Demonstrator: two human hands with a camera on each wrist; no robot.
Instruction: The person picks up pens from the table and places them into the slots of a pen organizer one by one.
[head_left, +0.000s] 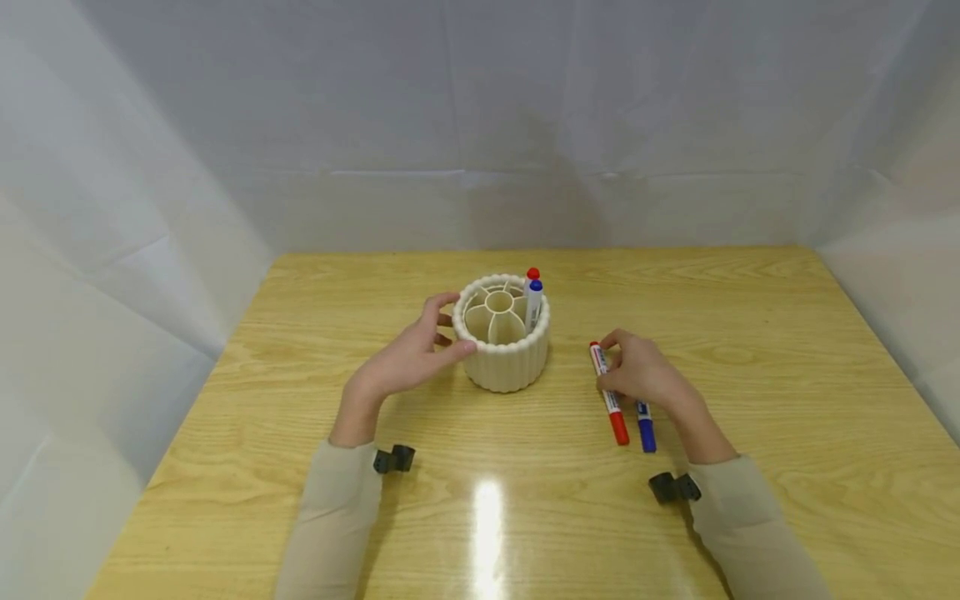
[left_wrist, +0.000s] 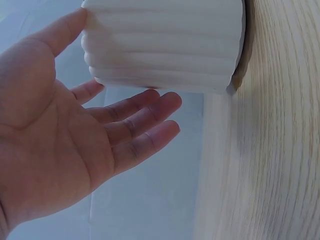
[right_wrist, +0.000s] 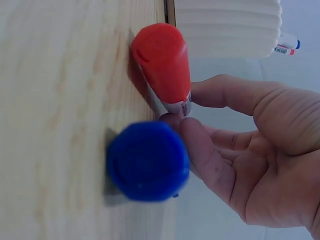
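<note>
A cream ribbed pen holder (head_left: 504, 358) with several compartments stands mid-table, and a red-capped marker (head_left: 533, 273) and a blue-capped marker (head_left: 536, 287) stand in it. My left hand (head_left: 448, 331) lies against its left side, thumb tip on the ribbed wall (left_wrist: 165, 45). Its fingers (left_wrist: 145, 107) are straight and relaxed. To the right, a red marker (head_left: 617, 417) and a blue marker (head_left: 646, 431) lie side by side on the table. My right hand (head_left: 609, 364) sits over their far ends. Its thumb and a finger (right_wrist: 225, 92) pinch the red marker (right_wrist: 162, 62) just behind its cap. The blue one (right_wrist: 147, 160) lies next to it.
The wooden table (head_left: 300, 500) is closed in by white sheeting at the back and on both sides. Black camera mounts sit on my left wrist (head_left: 393, 458) and right wrist (head_left: 675, 487). A light glare falls on the near middle of the table.
</note>
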